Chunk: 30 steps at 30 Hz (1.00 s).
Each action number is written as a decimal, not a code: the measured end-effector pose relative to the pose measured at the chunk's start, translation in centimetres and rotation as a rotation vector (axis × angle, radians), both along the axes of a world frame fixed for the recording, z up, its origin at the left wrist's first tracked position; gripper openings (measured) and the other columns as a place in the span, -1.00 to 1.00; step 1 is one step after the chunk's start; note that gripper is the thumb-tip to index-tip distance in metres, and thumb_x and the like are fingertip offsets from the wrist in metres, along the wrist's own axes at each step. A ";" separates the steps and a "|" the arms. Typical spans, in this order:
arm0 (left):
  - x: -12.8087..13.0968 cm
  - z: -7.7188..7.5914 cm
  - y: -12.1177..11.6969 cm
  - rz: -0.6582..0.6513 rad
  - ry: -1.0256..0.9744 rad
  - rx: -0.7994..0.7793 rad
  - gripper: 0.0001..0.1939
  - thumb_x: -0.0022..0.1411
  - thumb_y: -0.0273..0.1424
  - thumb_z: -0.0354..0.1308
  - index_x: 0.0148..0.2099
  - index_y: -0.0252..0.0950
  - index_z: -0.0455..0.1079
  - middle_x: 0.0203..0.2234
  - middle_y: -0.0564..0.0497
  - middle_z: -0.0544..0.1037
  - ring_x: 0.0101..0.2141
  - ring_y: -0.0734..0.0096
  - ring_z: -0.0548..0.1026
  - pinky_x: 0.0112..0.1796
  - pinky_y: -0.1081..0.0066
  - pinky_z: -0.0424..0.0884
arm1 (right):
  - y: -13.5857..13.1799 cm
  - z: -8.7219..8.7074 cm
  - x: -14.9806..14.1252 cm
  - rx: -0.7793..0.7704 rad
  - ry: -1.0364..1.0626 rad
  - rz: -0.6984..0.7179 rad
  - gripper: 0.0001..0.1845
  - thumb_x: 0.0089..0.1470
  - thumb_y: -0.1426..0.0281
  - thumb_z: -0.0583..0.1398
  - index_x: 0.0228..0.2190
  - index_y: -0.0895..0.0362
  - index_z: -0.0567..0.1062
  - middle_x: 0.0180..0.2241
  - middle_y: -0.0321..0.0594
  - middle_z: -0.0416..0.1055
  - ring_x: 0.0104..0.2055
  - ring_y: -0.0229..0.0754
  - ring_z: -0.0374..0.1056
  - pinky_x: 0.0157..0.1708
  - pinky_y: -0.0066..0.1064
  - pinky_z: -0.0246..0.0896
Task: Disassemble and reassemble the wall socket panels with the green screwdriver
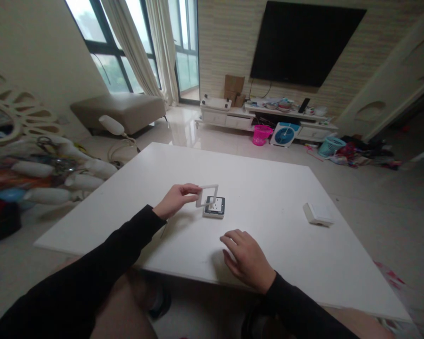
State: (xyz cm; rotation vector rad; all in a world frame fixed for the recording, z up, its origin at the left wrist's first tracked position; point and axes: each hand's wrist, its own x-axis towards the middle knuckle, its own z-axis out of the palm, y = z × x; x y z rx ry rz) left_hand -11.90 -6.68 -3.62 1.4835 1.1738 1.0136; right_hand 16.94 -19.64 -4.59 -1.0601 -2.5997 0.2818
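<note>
My left hand pinches the white frame, tilted by the socket on the table; light grip's best (thin rims may flex). Empty right hand nearby, thumb and fingers apart.

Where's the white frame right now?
Head view, near centre: white frame pinched in the left hand, overlapping the upper left of the wall socket.

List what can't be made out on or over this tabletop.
All in the head view:
- Black-and-white square socket: face markings too small; thin white square frame in the left hand partly covers it.
- Slim dark item near that wrist: too small.
- Right hand: palm turned away.
</note>
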 end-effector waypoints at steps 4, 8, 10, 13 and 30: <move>1.9 -0.1 -2.7 0.019 -0.213 -0.199 -0.56 -0.08 -0.16 0.54 -0.22 -0.34 0.60 -0.29 -0.14 0.68 -0.26 0.21 0.63 -0.07 0.14 0.58 | 1.2 -0.9 0.5 -0.066 0.317 -0.164 -0.67 0.26 0.48 0.15 0.05 0.10 0.40 -0.01 0.01 0.46 0.02 0.07 0.37 -0.01 -0.07 0.33; 3.5 -0.6 -4.5 -0.012 -0.380 -0.367 -0.55 -0.18 -0.29 0.61 -0.28 -0.36 0.54 -0.34 -0.07 0.65 -0.36 0.37 0.61 -0.22 0.33 0.57 | 2.0 -1.9 0.4 -0.454 0.685 -0.310 -0.70 0.33 0.28 0.17 0.06 0.06 0.41 -0.01 -0.05 0.48 -0.02 -0.01 0.44 -0.09 -0.16 0.41; 4.1 -0.7 -5.0 -0.012 -0.500 -0.466 -0.54 -0.22 -0.37 0.63 -0.30 -0.34 0.48 -0.35 0.01 0.62 -0.37 0.47 0.58 -0.29 0.47 0.52 | 2.0 -2.1 0.1 -0.706 0.838 -0.287 -0.69 0.34 0.17 0.18 0.00 0.06 0.46 -0.07 -0.10 0.53 -0.11 -0.06 0.49 -0.18 -0.22 0.42; 4.8 -0.8 -5.7 -0.017 -0.596 -0.565 -0.51 -0.21 -0.43 0.64 -0.32 -0.32 0.40 -0.32 0.07 0.57 -0.34 0.51 0.58 -0.30 0.54 0.51 | 1.7 -2.4 0.0 -0.941 1.006 -0.240 -0.63 0.25 0.09 0.28 -0.06 0.09 0.51 -0.24 -0.16 0.58 -0.26 -0.12 0.52 -0.29 -0.30 0.39; 5.8 -1.4 -6.8 -0.301 -0.506 -0.632 -0.48 -0.06 -0.33 0.61 -0.09 -0.33 0.49 -0.38 0.04 0.57 -0.35 0.44 0.53 -0.27 0.41 0.53 | 1.5 -2.4 1.7 -0.909 1.308 -0.493 -0.58 0.06 0.12 0.45 -0.13 0.10 0.60 -0.49 -0.38 0.40 -0.58 -0.39 0.21 -0.60 -0.52 0.10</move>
